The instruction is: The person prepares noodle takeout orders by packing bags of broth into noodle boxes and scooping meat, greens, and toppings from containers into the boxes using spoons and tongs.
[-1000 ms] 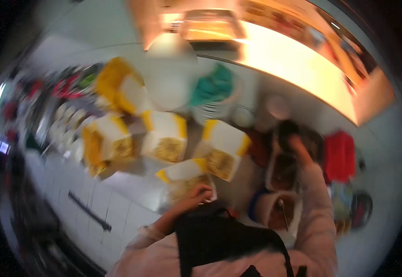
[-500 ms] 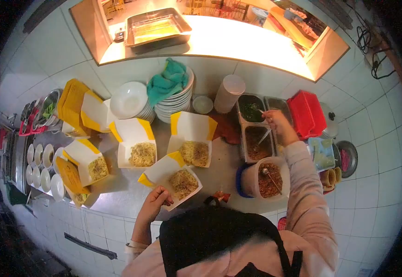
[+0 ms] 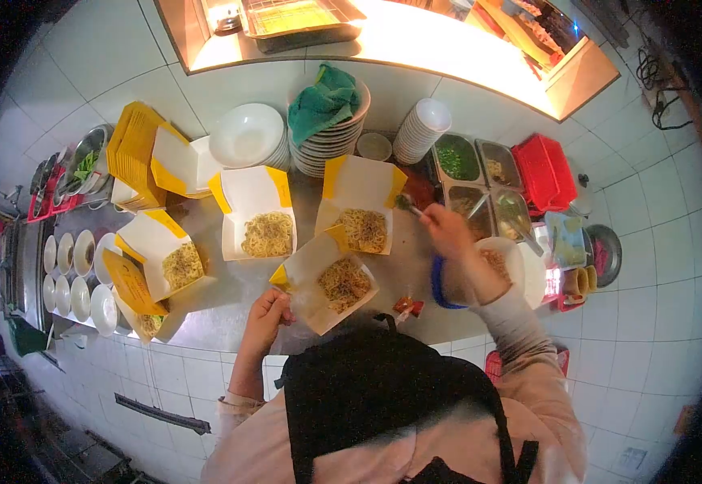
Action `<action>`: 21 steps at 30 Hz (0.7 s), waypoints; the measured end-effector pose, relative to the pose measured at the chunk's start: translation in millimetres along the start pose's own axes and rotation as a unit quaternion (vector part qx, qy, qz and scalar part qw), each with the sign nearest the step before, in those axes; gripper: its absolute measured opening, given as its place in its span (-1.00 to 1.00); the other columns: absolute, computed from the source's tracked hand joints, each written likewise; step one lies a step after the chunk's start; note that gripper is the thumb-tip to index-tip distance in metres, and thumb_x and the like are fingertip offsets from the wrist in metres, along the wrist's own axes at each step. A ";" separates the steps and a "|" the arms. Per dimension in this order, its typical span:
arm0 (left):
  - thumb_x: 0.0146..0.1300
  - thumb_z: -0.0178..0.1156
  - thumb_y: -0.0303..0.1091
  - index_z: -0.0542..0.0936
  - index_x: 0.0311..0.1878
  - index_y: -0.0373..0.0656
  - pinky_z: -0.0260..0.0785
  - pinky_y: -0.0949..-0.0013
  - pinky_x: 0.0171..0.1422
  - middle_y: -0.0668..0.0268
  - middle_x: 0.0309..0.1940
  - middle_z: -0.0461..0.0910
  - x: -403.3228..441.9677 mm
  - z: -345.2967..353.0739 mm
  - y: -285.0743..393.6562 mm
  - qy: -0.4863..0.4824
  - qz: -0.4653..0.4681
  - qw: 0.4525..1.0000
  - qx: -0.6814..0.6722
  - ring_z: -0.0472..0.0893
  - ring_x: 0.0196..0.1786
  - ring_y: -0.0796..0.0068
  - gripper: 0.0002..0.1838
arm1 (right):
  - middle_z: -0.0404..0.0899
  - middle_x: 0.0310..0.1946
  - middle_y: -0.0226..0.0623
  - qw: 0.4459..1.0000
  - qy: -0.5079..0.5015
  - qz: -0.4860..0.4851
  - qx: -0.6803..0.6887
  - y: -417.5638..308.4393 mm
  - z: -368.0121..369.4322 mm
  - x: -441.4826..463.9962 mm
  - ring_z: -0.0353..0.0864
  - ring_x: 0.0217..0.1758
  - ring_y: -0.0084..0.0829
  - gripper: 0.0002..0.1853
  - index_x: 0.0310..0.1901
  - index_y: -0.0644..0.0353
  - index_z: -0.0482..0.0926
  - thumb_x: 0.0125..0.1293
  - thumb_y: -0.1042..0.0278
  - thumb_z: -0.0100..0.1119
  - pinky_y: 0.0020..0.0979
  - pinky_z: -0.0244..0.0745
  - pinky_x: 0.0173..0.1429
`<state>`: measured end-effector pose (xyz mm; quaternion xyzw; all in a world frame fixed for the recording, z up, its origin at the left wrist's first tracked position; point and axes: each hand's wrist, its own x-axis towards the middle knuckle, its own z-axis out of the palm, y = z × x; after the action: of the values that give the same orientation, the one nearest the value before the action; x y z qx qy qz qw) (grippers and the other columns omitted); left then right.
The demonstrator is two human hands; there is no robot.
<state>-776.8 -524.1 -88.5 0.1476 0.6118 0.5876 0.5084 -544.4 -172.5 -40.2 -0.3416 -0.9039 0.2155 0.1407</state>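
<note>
1. the near box (image 3: pixel 303 266) is just right of the left fingers and below and left of the right fingers, its lid up; the noodles (image 3: pixel 340 285) inside carry dark bits and a reddish-brown patch.
2. the filling looks partway along: noodles are in and topped, but no chopped green shows on them, and the lid is not closed.
3. the left hand (image 3: pixel 269 315) has its fingers curled close together at the near box's left edge; i cannot tell whether they pinch the wall or only rest against it.
4. the right hand (image 3: pixel 452 231) has its fingers clamped on a spoon (image 3: pixel 419 212), whose far end, left of these fingers, bears something dark green.
5. left of the right fingers, beyond the spoon tip, the far box (image 3: pixel 361 179) stands open with topped noodles; above the left fingers, the middle box (image 3: pixel 255 193) is the same.
6. well left of the left fingers, the left box (image 3: pixel 151 236) also has topped noodles and a raised lid, so closing appears left to do there too.
7. above the right fingers is a steel container of chopped greens (image 3: pixel 457 156); below them, partly behind the forearm, is a white tub (image 3: pixel 514 252).
</note>
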 end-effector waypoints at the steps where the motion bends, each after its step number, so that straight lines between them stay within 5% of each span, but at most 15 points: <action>1: 0.51 0.06 -0.23 0.48 -0.30 -0.11 0.38 0.47 -0.25 0.41 -0.52 0.51 -1.0 -3.4 -1.1 -0.004 0.005 1.000 -0.002 0.52 -0.43 0.58 -0.77 | 0.60 -0.38 -0.05 0.999 0.002 0.015 -0.031 -9.0 8.4 -5.5 0.61 -0.31 0.04 -0.80 -0.22 0.20 0.53 0.42 0.23 0.08 -0.06 0.47 -0.29; 6: 0.51 0.06 -0.23 0.46 -0.30 -0.11 0.38 0.47 -0.26 0.40 -0.52 0.50 -12.4 -16.4 -1.1 0.004 0.004 1.000 0.013 0.52 -0.43 0.58 -0.77 | 0.61 -0.33 0.01 0.992 0.059 0.039 -0.104 -34.4 13.5 -15.4 0.62 -0.23 0.12 -0.81 -0.14 0.17 0.46 0.43 0.23 0.05 0.02 0.51 -0.21; 15: 0.51 0.05 -0.28 0.44 -0.33 -0.11 0.37 0.48 -0.26 0.40 -0.52 0.50 -33.4 -36.7 0.2 0.023 0.038 0.999 0.010 0.50 -0.42 0.60 -0.77 | 0.59 -0.40 0.00 0.985 0.173 0.005 -0.014 -78.3 -30.4 -18.0 0.62 -0.26 0.12 -0.82 -0.20 0.17 0.51 0.41 0.23 0.09 0.00 0.49 -0.23; 18: 0.51 0.04 -0.27 0.43 -0.32 -0.11 0.37 0.47 -0.26 0.39 -0.52 0.48 -40.1 -42.2 -3.9 0.023 0.036 0.999 0.015 0.50 -0.42 0.58 -0.78 | 0.55 -0.42 0.03 0.990 0.109 0.031 -0.085 -57.0 14.0 -28.6 0.61 -0.31 0.03 -0.84 -0.17 0.21 0.53 0.45 0.28 0.10 -0.14 0.47 -0.24; 21: 0.51 0.03 -0.25 0.43 -0.30 -0.10 0.37 0.45 -0.25 0.39 -0.51 0.47 -49.8 -52.0 -12.3 0.022 0.030 0.999 0.020 0.51 -0.41 0.55 -0.78 | 0.49 -0.55 -0.17 0.987 0.149 0.026 0.046 -32.2 47.3 -26.8 0.53 -0.52 -0.27 -0.84 -0.21 0.19 0.55 0.44 0.28 0.10 -0.32 0.39 -0.43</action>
<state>-791.2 -595.7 -87.6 0.1632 0.6301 0.5933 0.4736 -561.8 -226.3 -68.5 -0.3864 -0.8529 0.2067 0.2840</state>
